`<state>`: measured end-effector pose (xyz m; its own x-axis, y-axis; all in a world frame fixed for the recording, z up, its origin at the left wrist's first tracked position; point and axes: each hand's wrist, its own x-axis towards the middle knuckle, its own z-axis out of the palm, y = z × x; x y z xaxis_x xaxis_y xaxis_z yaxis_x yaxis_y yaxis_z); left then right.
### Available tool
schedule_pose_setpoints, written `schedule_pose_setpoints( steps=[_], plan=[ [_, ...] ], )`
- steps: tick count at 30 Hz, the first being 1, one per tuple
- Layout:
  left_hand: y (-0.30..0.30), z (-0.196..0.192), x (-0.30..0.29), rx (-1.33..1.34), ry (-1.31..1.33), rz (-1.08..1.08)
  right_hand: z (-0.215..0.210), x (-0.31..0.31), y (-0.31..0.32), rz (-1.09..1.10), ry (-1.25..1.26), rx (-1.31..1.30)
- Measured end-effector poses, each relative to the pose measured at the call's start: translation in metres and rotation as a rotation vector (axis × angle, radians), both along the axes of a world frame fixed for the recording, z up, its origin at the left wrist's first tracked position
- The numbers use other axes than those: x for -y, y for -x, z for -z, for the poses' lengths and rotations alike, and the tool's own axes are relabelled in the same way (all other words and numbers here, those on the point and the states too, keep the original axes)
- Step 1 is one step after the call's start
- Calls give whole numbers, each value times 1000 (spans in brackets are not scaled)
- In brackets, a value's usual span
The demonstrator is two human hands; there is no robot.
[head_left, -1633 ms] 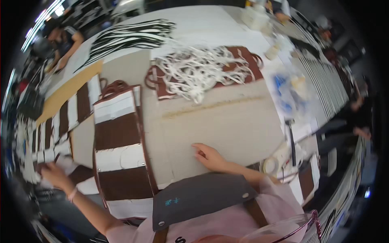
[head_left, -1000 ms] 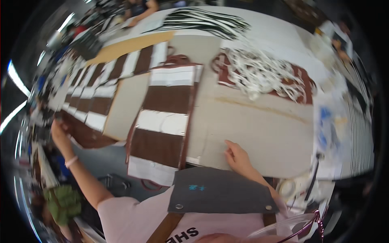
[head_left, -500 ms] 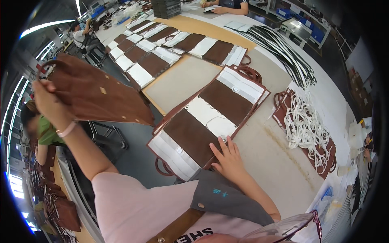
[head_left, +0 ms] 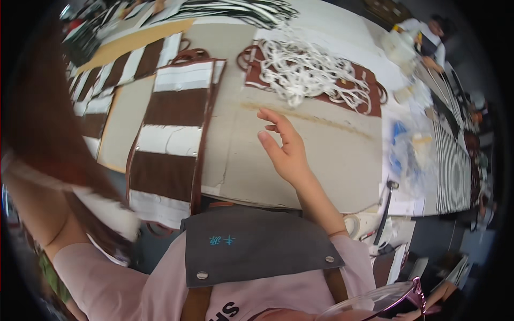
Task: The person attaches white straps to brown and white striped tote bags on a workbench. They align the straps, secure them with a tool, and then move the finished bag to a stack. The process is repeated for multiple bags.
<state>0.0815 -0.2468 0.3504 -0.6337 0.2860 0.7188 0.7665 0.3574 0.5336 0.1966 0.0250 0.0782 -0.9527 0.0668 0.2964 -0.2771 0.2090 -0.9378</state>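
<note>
At the far left, my left hand [head_left: 21,168], blurred by motion, holds a brown leather bag panel [head_left: 48,101] raised off the table. My right hand [head_left: 289,150] hovers over the bare tabletop [head_left: 251,160], thumb and fingers apart and slightly bent, with nothing in it. To its left lies a stack of bag panels [head_left: 168,115], brown with white bands and rolled brown handles at its far end. Beyond my right hand, a tangle of white cords [head_left: 305,69] lies on more brown panels [head_left: 369,80] with handles.
More banded panels [head_left: 118,72] lie in rows at the far left. Dark and white strips [head_left: 241,10] lie along the back. At the right are clear plastic bags [head_left: 409,155], a black-handled tool [head_left: 386,208] and a ribbed white stack [head_left: 452,176]. A person [head_left: 428,40] is at the far right.
My view has swung to the right. My right hand has come off the panel stack and moved right. The panel in my left hand has moved and now shows as a blur.
</note>
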Motion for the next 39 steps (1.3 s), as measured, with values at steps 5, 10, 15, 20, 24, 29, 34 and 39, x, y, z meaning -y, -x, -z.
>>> schedule_pose_setpoints(
  steps=[5,10,15,20,24,29,34,39],
  plan=[
    [-26,90,-209,426,11,746,16,-78,-65,175,626,13],
    [-88,198,-235,521,417,1246,12,-80,-106,443,1110,159],
    [-52,233,-116,550,328,626,53,-120,-154,477,1102,151],
    [-42,336,150,296,159,-653,84,-155,-178,280,1214,108],
    [-142,416,294,663,-21,-1025,67,-165,-173,72,875,186],
    [-206,461,235,1372,-1244,-207,34,-189,-179,112,622,377],
    [-221,516,232,1244,-1157,98,21,-213,-174,592,794,144],
    [-210,485,213,1314,-1529,269,62,-291,-228,801,530,359]
  ],
)
